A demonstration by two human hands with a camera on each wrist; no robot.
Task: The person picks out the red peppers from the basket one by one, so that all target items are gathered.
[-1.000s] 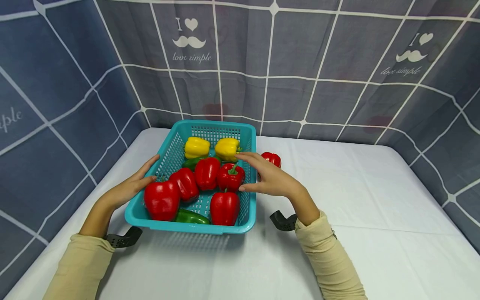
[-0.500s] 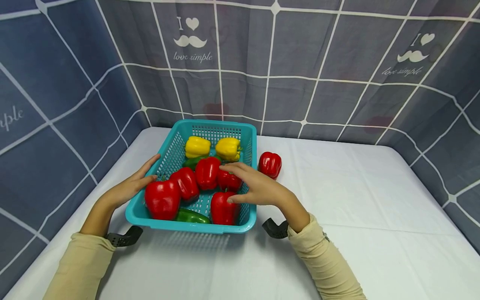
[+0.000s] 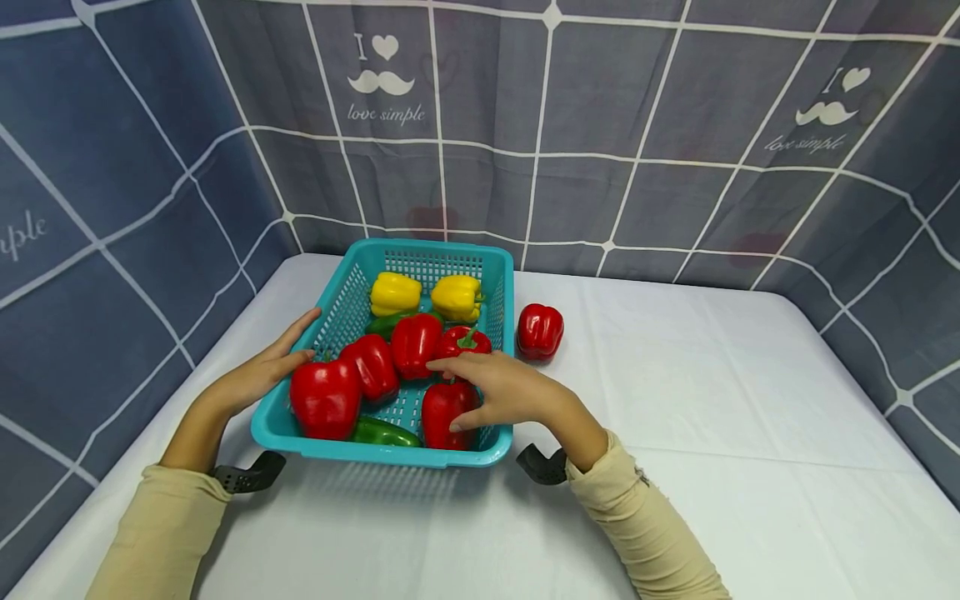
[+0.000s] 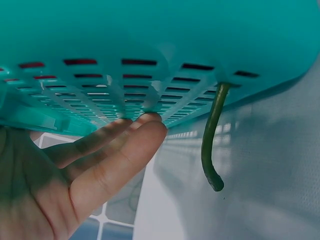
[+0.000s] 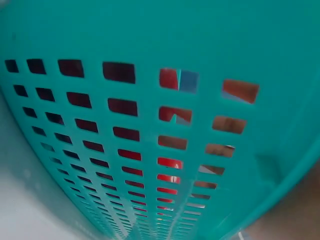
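A turquoise plastic basket (image 3: 337, 451) holds red, yellow and green peppers. My left hand (image 3: 251, 382) touches its left side, fingers straight against the slotted outer wall in the left wrist view and thumb at the rim. My right hand (image 3: 510, 390) reaches over the right rim, thumb and fingers spread above the front-right red bell pepper (image 3: 442, 417), partly covering it; contact cannot be told. Behind that hand sits a red bell pepper with a green stem (image 3: 467, 337). In the right wrist view the basket wall (image 5: 150, 30) hides most of the hand.
One red bell pepper (image 3: 540, 332) lies on the white tablecloth (image 3: 712, 400), right of the basket. Two yellow peppers (image 3: 395, 293) lie at the basket's back. A green stem (image 4: 212, 135) pokes out through a slot. A grey checked curtain (image 3: 585, 125) stands behind.
My right hand has moved left and toward the front, from the right rim to over the front-right red bell pepper. The red pepper outside is now fully visible. My left hand stays put.
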